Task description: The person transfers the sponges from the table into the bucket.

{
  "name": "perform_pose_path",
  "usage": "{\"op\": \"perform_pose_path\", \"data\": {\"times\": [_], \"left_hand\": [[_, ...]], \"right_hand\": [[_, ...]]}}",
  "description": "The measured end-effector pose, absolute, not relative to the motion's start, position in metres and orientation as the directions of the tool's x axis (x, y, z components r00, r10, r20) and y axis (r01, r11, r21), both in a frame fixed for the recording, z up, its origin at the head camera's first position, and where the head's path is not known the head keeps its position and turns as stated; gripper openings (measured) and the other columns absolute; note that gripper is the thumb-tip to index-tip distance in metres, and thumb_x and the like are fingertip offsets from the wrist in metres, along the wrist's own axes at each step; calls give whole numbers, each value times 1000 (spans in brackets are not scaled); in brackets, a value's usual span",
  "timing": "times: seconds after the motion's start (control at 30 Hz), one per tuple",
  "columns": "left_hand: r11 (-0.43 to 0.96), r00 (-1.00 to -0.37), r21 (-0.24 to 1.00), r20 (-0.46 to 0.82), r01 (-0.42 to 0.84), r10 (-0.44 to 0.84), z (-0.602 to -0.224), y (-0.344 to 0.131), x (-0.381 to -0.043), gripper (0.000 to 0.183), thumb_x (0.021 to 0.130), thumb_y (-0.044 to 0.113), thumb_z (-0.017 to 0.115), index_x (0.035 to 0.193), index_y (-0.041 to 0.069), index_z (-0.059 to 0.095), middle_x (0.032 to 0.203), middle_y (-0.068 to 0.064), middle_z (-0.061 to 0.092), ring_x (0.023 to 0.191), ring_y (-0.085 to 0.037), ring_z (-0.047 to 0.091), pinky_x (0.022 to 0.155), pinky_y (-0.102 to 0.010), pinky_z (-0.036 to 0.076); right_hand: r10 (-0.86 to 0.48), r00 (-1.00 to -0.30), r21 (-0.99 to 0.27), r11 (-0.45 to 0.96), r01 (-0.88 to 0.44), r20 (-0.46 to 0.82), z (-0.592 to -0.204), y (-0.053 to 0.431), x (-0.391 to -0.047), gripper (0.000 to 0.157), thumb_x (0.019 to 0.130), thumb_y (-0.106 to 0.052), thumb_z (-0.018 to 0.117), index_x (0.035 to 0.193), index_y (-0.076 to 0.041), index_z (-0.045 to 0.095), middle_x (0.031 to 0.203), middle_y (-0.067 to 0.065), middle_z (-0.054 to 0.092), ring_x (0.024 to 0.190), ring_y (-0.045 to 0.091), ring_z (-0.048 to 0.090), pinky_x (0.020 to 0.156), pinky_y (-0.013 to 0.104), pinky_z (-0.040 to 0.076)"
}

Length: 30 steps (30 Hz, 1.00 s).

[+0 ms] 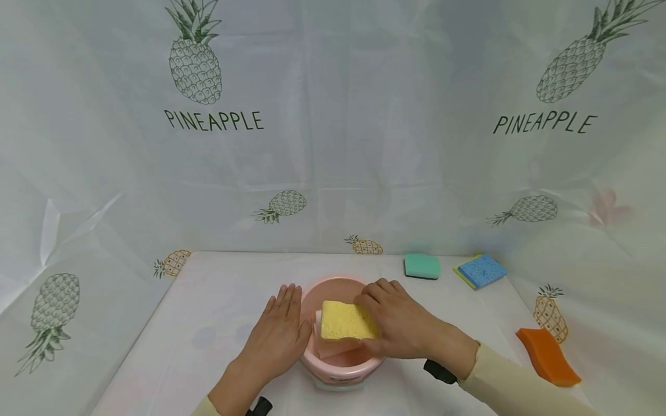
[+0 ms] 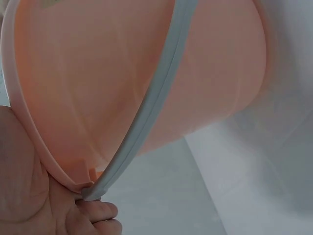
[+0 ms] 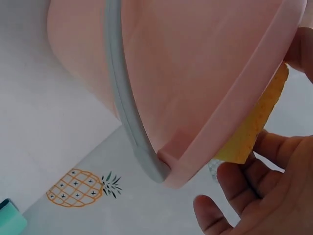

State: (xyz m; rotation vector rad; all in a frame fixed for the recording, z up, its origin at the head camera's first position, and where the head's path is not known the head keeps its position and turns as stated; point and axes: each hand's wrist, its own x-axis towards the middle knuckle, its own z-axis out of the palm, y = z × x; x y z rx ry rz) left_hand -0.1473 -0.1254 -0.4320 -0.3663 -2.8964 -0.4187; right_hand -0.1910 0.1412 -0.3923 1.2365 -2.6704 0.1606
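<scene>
A pink bucket [image 1: 340,377] with a grey handle [image 2: 155,88] stands on the white-covered table. My right hand [image 1: 400,320] grips a yellow sponge [image 1: 346,320] by its right end, over the bucket's mouth. In the right wrist view the sponge [image 3: 249,134] shows at the rim between thumb and fingers. My left hand [image 1: 278,335] rests against the left side of the rim, its fingers straight and holding nothing. Below the yellow sponge, a pale pink flat-sided piece [image 1: 333,348] shows inside the bucket; its kind is unclear and it is partly hidden.
A green sponge [image 1: 422,266] with a dark underside lies at the back edge. Right of it is a blue sponge [image 1: 481,271] with a yellow-green layer. An orange curved sponge [image 1: 548,357] lies at the right edge. A pineapple-print sheet [image 1: 364,162] hangs behind the table.
</scene>
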Motion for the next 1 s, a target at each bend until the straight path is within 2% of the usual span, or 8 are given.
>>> {"op": "perform_pose_path", "data": {"times": [0.33,0.8,1.0], "left_hand": [[929,-952,257,216,268,215,-432,-126,-147,64,102,39,43,149,-4,34,155,-21,34,148,-34,25,119,-52,25],[927,-953,263,212,268,215,-433,-126,-147,64,102,38,41,150,-3,33,156,-21,33,148,-34,24,119,-52,24],[925,-953,266,206,271,220,-432,-126,-146,64,102,38,42,150,-4,33,156,-21,33,148,-34,23,119,-51,24]], "right_hand": [[-796,-572,-36,577,-816,197,-394,141,-189,51,81,-55,63,121,-23,57,111,-13,52,105,8,42,90,33,37],[-794,-569,-26,578,-816,216,-395,139,-188,54,80,-55,66,122,-23,55,113,-12,51,106,9,41,90,33,37],[-789,-579,-52,582,-812,205,-394,138,-188,63,79,-61,69,128,-24,54,119,-11,51,110,10,42,92,34,38]]}}
